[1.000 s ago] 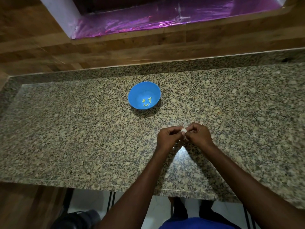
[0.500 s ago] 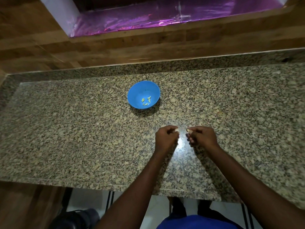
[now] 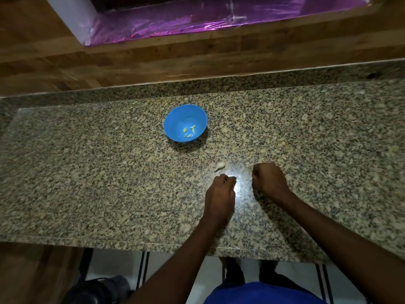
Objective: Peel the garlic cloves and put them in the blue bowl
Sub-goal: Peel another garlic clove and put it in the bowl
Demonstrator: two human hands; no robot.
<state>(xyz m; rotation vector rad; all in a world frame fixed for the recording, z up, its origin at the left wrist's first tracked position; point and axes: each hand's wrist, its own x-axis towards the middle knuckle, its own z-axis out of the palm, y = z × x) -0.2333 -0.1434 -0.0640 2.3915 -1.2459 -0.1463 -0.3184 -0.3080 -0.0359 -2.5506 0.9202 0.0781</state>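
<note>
The blue bowl [image 3: 175,119] stands on the granite counter [image 3: 87,172] and holds several small peeled cloves [image 3: 189,131]. A white piece of garlic with a thin tail [image 3: 220,165] lies on the counter, just beyond my left hand [image 3: 220,194]. That hand hovers with loosely curled fingers, and I see nothing in it. My right hand [image 3: 269,179] is curled into a fist a little to the right. What it holds is hidden, apart from a pale speck at its far edge.
The counter's front edge runs close below my wrists. A wooden wall with a purple foil-lined opening [image 3: 197,20] rises behind the counter. A dark object [image 3: 98,290] sits on the floor at lower left.
My hands were together working one clove, then pulled apart, each pinching a bit. The white piece now lies on the counter beyond my left hand. My right hand has moved right.
</note>
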